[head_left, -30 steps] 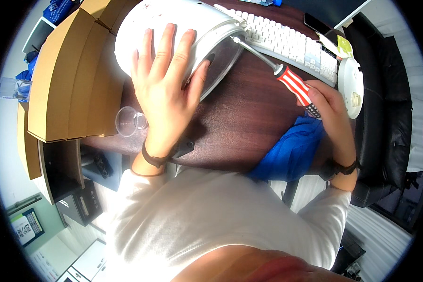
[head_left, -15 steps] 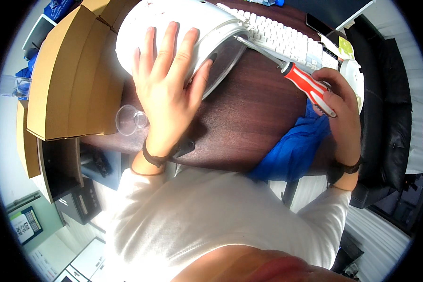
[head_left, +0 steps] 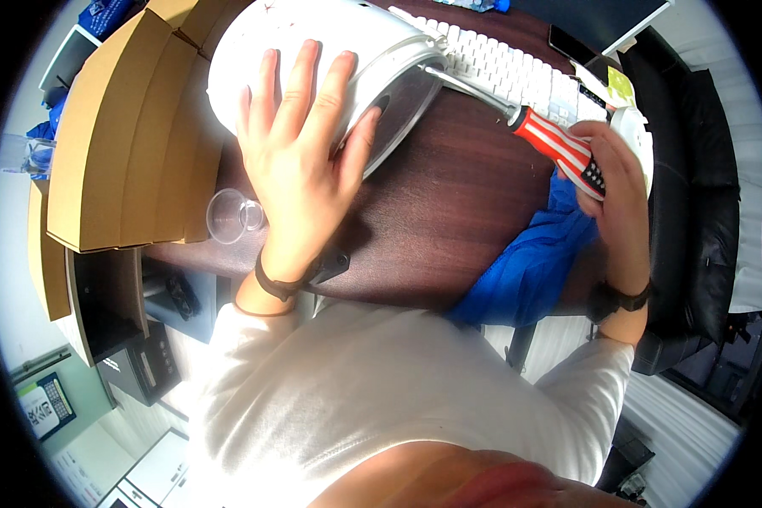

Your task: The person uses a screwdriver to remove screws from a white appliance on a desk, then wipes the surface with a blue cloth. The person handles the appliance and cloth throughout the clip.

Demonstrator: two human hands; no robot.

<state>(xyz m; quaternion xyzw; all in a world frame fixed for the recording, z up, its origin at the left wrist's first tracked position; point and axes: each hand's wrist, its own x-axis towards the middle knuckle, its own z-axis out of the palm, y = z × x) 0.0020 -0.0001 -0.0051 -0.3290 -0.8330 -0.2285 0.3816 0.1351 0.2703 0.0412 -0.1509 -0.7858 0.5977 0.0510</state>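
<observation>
On the dark wooden desk (head_left: 449, 229) a white, drum-shaped appliance housing (head_left: 313, 51) lies tipped on its side, its round grey metal base (head_left: 402, 106) turned toward the person's right and slightly toward the body. Its long axis runs from upper left to lower right across the desk. Stacked brown cardboard boxes (head_left: 118, 144) stand just beside it on the left, and a white keyboard (head_left: 508, 72) lies behind it.

The left hand (head_left: 300, 157) rests flat on the housing's curved wall, fingers (head_left: 300, 85) spread wide and pointing away from the body, the thumb reaching toward the base rim; it presses rather than grips.

To the right, the right hand (head_left: 614, 182) is closed around the lower end of a screwdriver's red-and-white striped handle (head_left: 559, 148). The steel shaft (head_left: 470, 89) points up and left from that hand, its tip at or very near the base rim; whether it is seated on a screw is too small to tell. The right hand is therefore the one lined up with the base, while the left sits on the body beside it.

A blue cloth (head_left: 525, 271) hangs over the desk's near edge beneath the right hand, and a small clear plastic cup (head_left: 229, 216) lies by the left wrist.
</observation>
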